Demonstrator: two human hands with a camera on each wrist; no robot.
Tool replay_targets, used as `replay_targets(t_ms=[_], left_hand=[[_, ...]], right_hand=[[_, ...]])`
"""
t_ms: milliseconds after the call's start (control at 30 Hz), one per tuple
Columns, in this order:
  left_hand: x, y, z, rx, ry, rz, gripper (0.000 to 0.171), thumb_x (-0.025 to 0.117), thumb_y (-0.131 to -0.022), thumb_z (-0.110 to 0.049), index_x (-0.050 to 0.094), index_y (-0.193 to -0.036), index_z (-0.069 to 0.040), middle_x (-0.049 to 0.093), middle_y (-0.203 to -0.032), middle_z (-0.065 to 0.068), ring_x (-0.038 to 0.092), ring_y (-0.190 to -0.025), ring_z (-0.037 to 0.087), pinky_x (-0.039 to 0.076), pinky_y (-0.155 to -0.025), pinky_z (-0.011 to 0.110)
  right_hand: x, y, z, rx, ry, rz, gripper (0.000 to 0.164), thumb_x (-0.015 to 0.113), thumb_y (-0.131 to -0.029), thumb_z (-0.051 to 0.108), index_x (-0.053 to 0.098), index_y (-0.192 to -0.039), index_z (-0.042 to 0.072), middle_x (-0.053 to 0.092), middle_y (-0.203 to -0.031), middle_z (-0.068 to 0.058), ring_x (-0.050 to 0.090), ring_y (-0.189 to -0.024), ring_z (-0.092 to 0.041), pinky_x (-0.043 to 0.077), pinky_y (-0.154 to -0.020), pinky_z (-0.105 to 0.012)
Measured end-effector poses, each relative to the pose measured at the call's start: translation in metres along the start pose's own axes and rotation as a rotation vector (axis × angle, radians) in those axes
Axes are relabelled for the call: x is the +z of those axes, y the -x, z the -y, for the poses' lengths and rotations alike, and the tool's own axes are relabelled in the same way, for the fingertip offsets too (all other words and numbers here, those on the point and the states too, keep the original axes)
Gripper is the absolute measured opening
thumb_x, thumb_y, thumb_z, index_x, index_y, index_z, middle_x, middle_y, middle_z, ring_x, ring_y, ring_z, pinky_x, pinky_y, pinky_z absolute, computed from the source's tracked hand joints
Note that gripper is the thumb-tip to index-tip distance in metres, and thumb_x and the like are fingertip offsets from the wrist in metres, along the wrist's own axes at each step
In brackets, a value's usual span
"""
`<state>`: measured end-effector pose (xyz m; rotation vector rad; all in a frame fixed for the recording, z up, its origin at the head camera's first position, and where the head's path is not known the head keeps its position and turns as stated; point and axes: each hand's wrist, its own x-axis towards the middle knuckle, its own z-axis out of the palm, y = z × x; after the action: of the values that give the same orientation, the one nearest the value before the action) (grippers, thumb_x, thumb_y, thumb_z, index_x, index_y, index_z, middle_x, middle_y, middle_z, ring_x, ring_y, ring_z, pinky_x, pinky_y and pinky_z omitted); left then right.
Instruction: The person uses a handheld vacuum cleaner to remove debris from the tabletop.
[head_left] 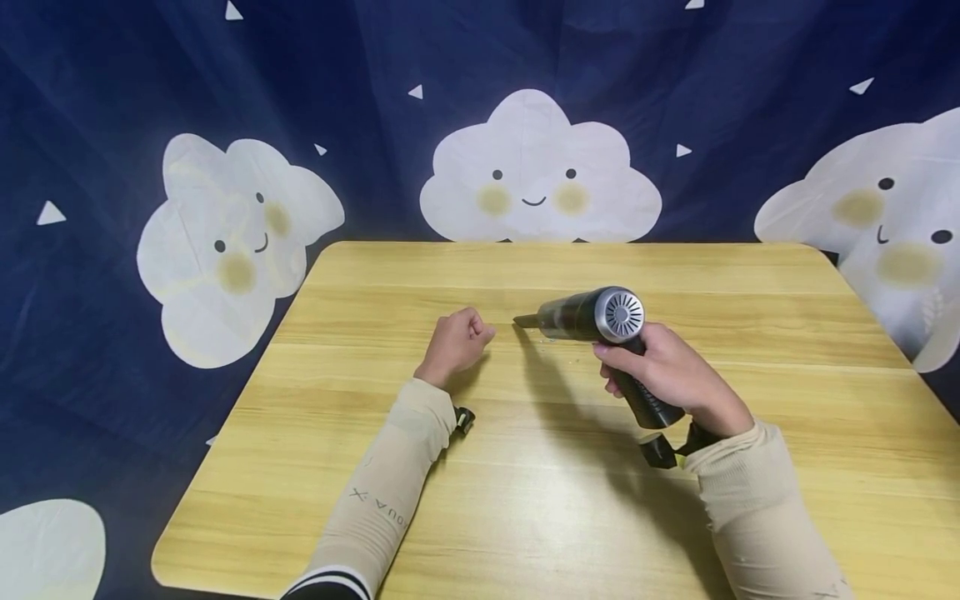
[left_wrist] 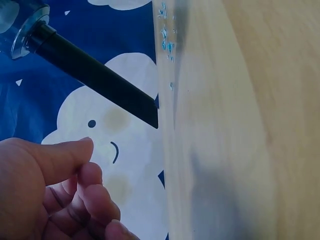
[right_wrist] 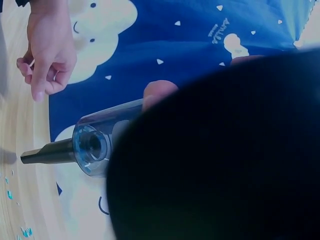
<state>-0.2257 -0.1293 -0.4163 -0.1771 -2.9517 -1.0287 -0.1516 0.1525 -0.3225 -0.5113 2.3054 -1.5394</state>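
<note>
A black and silver handheld vacuum cleaner (head_left: 573, 318) is held above the table by its handle in my right hand (head_left: 671, 371). Its slim black nozzle (left_wrist: 95, 75) points left and down toward the tabletop; whether the tip touches the wood I cannot tell. Small bluish bits (left_wrist: 167, 42) lie scattered on the wood near the nozzle. Inside the clear dust cup (right_wrist: 107, 132) some blue specks show. My left hand (head_left: 455, 343) is left of the nozzle tip, fingers loosely curled, holding nothing. Dark vacuum housing fills much of the right wrist view, hiding most of that hand.
A light wood-grain table (head_left: 360, 333) with rounded corners lies under both arms. Behind it hangs a dark blue cloth (head_left: 375, 50) printed with smiling white clouds and small triangles. Dark wrist cameras (head_left: 658, 450) stick out from both wrists.
</note>
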Motion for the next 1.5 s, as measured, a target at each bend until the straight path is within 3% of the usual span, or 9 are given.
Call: replay_targets(t_ms=[567, 933, 1500], left_hand=[[0.001, 0.002, -0.002, -0.026, 0.005, 0.011, 0.021, 0.064, -0.09, -0.022, 0.054, -0.075, -0.012, 0.055, -0.068, 0.002, 0.052, -0.063, 0.018, 0.045, -0.065, 0.032], [0.007, 0.003, -0.001, 0.002, 0.011, 0.016, 0.023, 0.072, -0.085, -0.022, 0.059, -0.069, -0.013, 0.058, -0.067, 0.002, 0.052, -0.065, 0.018, 0.045, -0.064, 0.032], [0.011, 0.001, 0.002, 0.048, -0.011, 0.059, 0.026, 0.071, -0.086, -0.019, 0.06, -0.064, -0.011, 0.058, -0.063, 0.0, 0.05, -0.063, 0.017, 0.044, -0.066, 0.033]], right_hand=[[-0.009, 0.005, -0.005, -0.014, 0.018, -0.01, 0.032, 0.055, -0.097, 0.017, 0.05, -0.115, -0.008, 0.06, -0.077, -0.019, 0.063, -0.061, -0.025, 0.056, -0.057, -0.037], [-0.016, 0.011, -0.009, -0.028, 0.012, -0.02, 0.029, 0.054, -0.097, 0.015, 0.05, -0.111, -0.01, 0.059, -0.076, -0.019, 0.063, -0.061, -0.025, 0.057, -0.058, -0.038], [-0.019, 0.011, -0.008, -0.024, 0.014, -0.021, 0.028, 0.055, -0.097, 0.016, 0.051, -0.111, -0.008, 0.06, -0.075, -0.021, 0.063, -0.059, -0.024, 0.056, -0.055, -0.036]])
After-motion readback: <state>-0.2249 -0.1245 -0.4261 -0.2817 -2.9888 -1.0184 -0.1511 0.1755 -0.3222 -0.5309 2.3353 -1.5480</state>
